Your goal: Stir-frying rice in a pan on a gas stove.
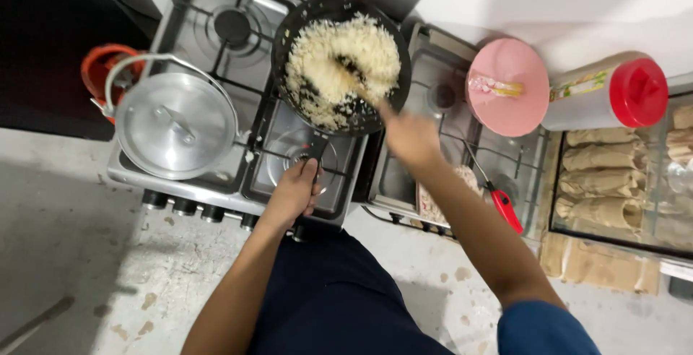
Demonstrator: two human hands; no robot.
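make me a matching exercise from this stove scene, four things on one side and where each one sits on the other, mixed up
Things:
1. black frying pan of pale rice
2. silver metal pot with a lid
3. pink round lid
4. red-handled stove lighter

Places:
A. front left burner of the left stove
B. right stove, near its front edge
C. right stove, toward the back, beside the red-capped jar
D. back right burner of the left stove, its handle in the left hand

Pairs: 1-D, 2-A, 3-C, 4-B

arms: bare | right sleeve [545, 330]: blue, short | trousers [339, 297]: dark navy
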